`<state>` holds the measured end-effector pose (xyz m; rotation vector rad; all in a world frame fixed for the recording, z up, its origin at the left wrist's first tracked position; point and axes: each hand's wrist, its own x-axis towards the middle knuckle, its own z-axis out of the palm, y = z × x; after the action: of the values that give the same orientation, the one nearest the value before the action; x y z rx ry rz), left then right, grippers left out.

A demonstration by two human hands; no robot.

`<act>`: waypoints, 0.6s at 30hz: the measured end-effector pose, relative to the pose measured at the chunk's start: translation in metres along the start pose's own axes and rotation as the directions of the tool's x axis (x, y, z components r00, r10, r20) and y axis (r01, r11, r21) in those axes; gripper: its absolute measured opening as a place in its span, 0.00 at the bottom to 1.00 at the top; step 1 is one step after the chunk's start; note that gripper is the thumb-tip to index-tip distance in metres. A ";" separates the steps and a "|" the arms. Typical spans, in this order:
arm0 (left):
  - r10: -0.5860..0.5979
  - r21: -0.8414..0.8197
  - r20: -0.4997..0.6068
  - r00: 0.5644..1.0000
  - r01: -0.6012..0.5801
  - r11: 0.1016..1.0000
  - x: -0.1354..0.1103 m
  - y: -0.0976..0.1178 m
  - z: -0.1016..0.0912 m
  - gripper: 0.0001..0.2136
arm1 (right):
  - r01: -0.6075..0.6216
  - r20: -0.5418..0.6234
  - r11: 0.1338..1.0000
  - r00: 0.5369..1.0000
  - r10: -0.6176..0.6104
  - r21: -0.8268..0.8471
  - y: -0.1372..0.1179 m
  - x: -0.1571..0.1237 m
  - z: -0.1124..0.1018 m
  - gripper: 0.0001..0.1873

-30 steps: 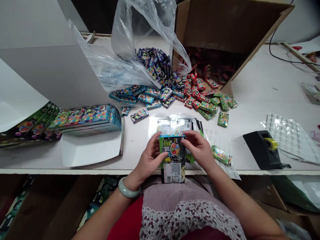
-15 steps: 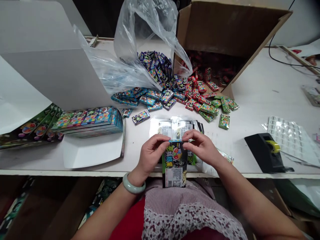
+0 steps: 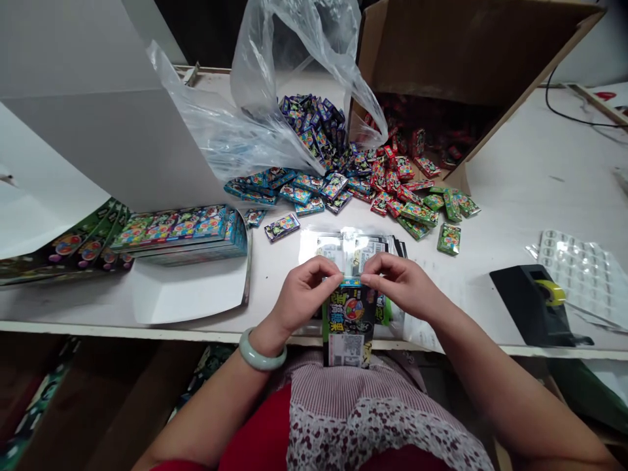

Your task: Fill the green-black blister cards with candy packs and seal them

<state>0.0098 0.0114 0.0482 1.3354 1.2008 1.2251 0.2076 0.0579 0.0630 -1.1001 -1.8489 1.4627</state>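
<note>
A printed packet (image 3: pixel 349 325) with a colourful wheel and a barcode label stands upright at the table's near edge, against my lap. My left hand (image 3: pixel 305 294) pinches its top left corner, fingers closed. My right hand (image 3: pixel 400 284) pinches the top right corner in the same way. A green bangle sits on my left wrist. Just behind the hands lies a stack of flat clear-fronted bags (image 3: pixel 350 243).
Loose small sweet packets, blue (image 3: pixel 294 193), red (image 3: pixel 387 183) and green (image 3: pixel 426 212), spill from a clear plastic bag (image 3: pixel 294 78) and a tipped cardboard box (image 3: pixel 456 59). A white carton (image 3: pixel 98 124) with stacked display boxes (image 3: pixel 181 229) stands left. A black tape dispenser (image 3: pixel 532 304) and a sticker sheet (image 3: pixel 583 275) lie right.
Both hands have closed in on the packet's top edge, fingertips drawing together at its middle. The view has shifted slightly right and up.
</note>
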 end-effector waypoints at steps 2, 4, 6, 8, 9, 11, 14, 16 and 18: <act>0.032 -0.012 0.068 0.997 -0.032 0.999 -0.001 0.001 -0.005 0.05 | 0.071 0.026 0.997 0.997 -0.070 -0.040 0.000 -0.005 -0.001 0.09; 0.036 -0.016 0.118 0.992 -0.034 0.999 -0.002 0.002 -0.010 0.05 | 0.154 0.044 0.984 0.988 -0.151 -0.088 0.002 -0.010 -0.002 0.06; 0.016 -0.002 0.154 0.988 -0.016 1.000 0.000 0.005 -0.014 0.05 | 0.232 0.036 0.963 0.973 -0.229 -0.140 0.006 -0.015 0.000 0.03; 0.002 0.024 0.187 0.982 -0.006 1.000 0.001 0.008 -0.016 0.06 | 0.283 -0.001 0.940 0.957 -0.289 -0.190 0.011 -0.020 0.002 0.04; -0.002 0.038 0.202 0.979 -0.006 0.999 0.001 0.009 -0.017 0.06 | 0.294 -0.025 0.933 0.952 -0.306 -0.209 0.013 -0.022 0.003 0.04; 0.002 0.049 0.230 0.973 -0.014 0.999 0.001 0.009 -0.018 0.06 | 0.288 -0.070 0.931 0.948 -0.310 -0.223 0.015 -0.025 0.006 0.03; -0.012 0.043 0.248 0.969 0.002 0.999 0.000 0.006 -0.019 0.06 | 0.269 -0.101 0.944 0.951 -0.292 -0.194 0.016 -0.028 0.010 0.03; -0.052 0.054 0.210 0.976 0.041 0.998 -0.001 0.004 -0.019 0.06 | 0.267 -0.116 0.947 0.950 -0.290 -0.178 0.016 -0.028 0.012 0.04; -0.083 0.078 0.168 0.982 0.070 0.994 0.001 0.004 -0.019 0.07 | 0.262 -0.129 0.949 0.949 -0.286 -0.174 0.016 -0.028 0.014 0.04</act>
<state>-0.0086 0.0121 0.0532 1.4044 1.1720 0.9999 0.2149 0.0281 0.0463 -0.9491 -1.9411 1.0616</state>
